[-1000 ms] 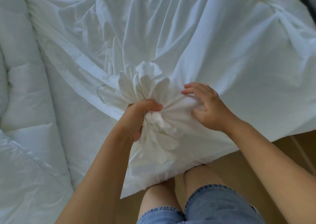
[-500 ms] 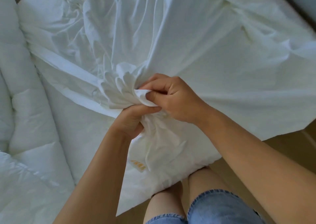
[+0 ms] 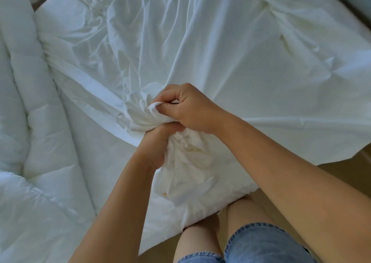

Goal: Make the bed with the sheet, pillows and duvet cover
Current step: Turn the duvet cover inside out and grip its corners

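Crumpled white duvet cover lies spread right of the bare quilted duvet. Hands: left hand grips a gathered bunch of cover just right of the duvet; right hand pinches a fold above it. Judged early: duvet uncovered, no pillows seen.

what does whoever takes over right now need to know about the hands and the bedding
Left hand: grips the gathered bunch of white cloth, likely the duvet cover.
Right hand: fingers pinch a fold at the top of the bunch.
Quilted duvet: bare, on the left beside the cloth.
Done: cloth gathered at the near edge.
Left: duvet not yet covered; no pillows in view.
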The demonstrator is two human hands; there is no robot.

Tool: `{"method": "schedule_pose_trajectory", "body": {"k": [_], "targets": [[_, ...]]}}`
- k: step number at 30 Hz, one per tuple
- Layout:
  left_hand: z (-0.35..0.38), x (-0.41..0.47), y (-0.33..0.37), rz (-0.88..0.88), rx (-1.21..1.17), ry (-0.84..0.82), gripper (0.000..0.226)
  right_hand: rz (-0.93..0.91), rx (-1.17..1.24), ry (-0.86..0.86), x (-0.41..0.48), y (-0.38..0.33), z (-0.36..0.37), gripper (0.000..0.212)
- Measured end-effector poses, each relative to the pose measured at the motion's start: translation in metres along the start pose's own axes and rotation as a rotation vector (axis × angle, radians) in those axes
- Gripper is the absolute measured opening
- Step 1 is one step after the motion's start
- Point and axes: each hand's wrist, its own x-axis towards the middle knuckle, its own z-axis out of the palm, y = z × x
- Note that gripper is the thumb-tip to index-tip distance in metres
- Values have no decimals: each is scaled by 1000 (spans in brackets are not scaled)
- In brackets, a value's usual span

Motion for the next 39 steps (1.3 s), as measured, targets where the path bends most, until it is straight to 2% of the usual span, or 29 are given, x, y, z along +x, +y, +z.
{"method": "schedule_pose_trajectory", "body": {"k": [1,3,5,9,10,13,15,17,19,21,24,28,31,34,36,37,39], "targets": [[2,0,-2,6,-21,41,17,7,14,23,-4,4,-2,16],[2,0,-5,-7,-58,90,21,38,22,70,-17,19,-12,34],[-1,-2,-7,-39,-70,114,24,79,-109,101,-33,39,-28,43],[-11,-9,-10,-113,-43,93,20,57,-587,64,-44,62,-41,19],[-13,-11,-10,-141,-27,88,22,28,-623,80,-41,63,-39,17],[-19,-16,-12,-224,39,95,34,-46,-472,294,-28,51,-33,14],[-18,-17,-16,-249,48,98,32,-75,-310,433,-15,37,-26,16],[-13,-16,-19,-218,-13,81,22,-68,-127,411,-3,21,-13,18],[-5,-12,-19,-151,-82,43,15,-55,21,320,7,8,1,18],[-2,-6,-17,-101,-101,1,19,-65,35,242,13,1,13,16],[-6,2,-13,-128,-110,-50,28,-54,32,150,21,-5,20,17],[-9,6,-12,-164,-151,-92,24,24,96,79,28,-4,16,17],[-4,4,-14,-179,-154,-20,30,77,205,108,28,3,12,19],[-7,0,-15,-135,-127,30,22,90,256,290,26,15,4,15],[-17,-4,-12,-57,-197,46,25,101,162,397,14,31,-1,8],[-22,-7,-9,-17,-256,39,27,138,106,416,1,44,-1,24],[-33,-10,-1,49,-325,-16,21,263,36,310,-32,69,1,48]]}}
